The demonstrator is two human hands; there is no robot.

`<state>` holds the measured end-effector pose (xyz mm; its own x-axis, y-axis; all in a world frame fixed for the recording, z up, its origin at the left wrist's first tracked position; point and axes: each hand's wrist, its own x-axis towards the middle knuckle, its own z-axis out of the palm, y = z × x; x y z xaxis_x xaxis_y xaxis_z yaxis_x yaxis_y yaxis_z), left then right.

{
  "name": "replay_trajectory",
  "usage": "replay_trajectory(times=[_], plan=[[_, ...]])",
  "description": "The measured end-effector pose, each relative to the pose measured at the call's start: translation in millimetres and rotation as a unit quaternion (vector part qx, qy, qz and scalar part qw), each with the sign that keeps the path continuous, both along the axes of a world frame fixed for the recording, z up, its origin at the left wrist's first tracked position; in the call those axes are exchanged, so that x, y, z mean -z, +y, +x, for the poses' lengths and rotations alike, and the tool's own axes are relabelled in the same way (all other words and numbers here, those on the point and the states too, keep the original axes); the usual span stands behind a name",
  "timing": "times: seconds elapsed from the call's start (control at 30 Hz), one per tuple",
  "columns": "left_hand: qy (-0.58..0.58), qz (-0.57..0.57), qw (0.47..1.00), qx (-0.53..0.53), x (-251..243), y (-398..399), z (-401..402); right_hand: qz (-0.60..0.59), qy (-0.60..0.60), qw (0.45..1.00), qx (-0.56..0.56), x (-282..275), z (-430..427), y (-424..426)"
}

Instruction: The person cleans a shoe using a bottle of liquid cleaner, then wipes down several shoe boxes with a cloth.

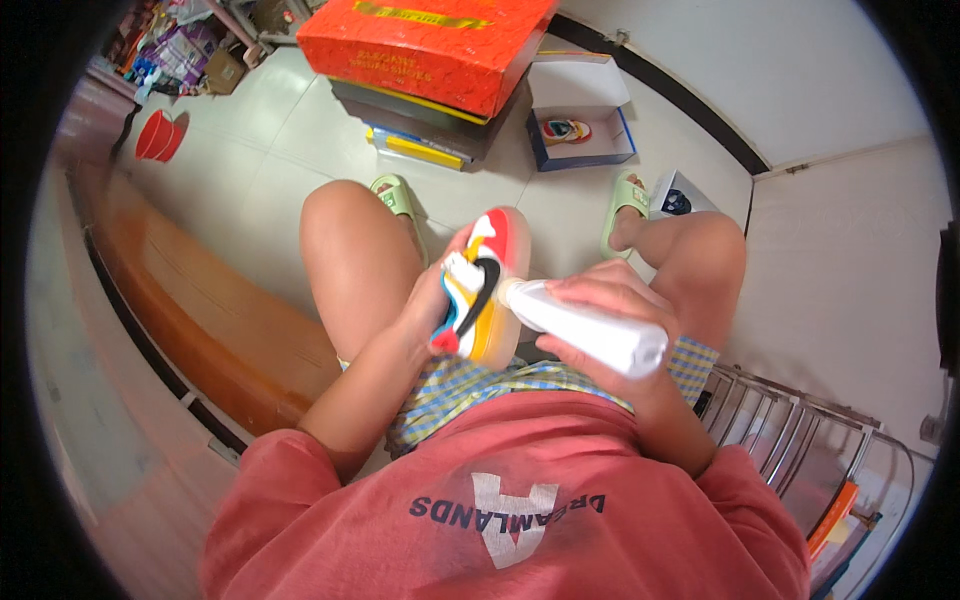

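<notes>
My left hand (429,300) grips a multicoloured sneaker (480,292) from its opening side. The shoe is white, red, yellow and blue with a black stripe, and its sole edge faces right. In my right hand (615,300) is a white bottle (585,326), tilted so its tip points left. That tip meets, or comes very close to, the side of the sole; slight blur keeps me from telling which. Both hands are above my lap, between my bare knees. My left fingers are mostly hidden behind the shoe.
Ahead stands a stack of shoe boxes topped by a red box (427,52). Beside it, an opened blue box (581,157) contains another multicoloured sneaker (566,132). A small white box (679,196) lies near my right foot. A red bucket (159,136) and a metal rack (795,427) flank me.
</notes>
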<state>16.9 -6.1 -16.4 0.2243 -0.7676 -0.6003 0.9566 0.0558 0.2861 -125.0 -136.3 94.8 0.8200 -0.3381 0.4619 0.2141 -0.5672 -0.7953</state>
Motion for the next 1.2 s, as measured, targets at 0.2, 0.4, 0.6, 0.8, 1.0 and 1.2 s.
replay_trajectory(times=[0.2,0.4,0.6,0.8,1.0,1.2], plan=[[-0.165,0.027,0.985,0.054,-19.3,-0.1,-15.3,0.119,-0.009,0.985,0.127,22.5,2.1,-35.8],[-0.128,0.079,0.98,0.13,-29.5,-40.7,-23.4,0.37,-0.015,0.899,0.234,26.3,-1.9,-73.0],[-0.236,0.121,0.952,0.153,14.3,-141.9,5.2,0.444,0.001,0.844,0.3,47.8,-10.4,-130.0],[-0.529,0.056,0.804,0.266,145.2,-289.8,100.1,0.389,0.226,0.863,0.23,59.0,-9.0,-223.2],[-0.63,0.1,0.664,0.391,238.7,-413.3,138.3,0.055,0.494,0.866,0.047,62.8,27.7,-285.2],[-0.644,0.097,0.614,0.447,299.9,-459.6,130.1,0.044,0.493,0.868,-0.04,71.9,34.6,-302.1]])
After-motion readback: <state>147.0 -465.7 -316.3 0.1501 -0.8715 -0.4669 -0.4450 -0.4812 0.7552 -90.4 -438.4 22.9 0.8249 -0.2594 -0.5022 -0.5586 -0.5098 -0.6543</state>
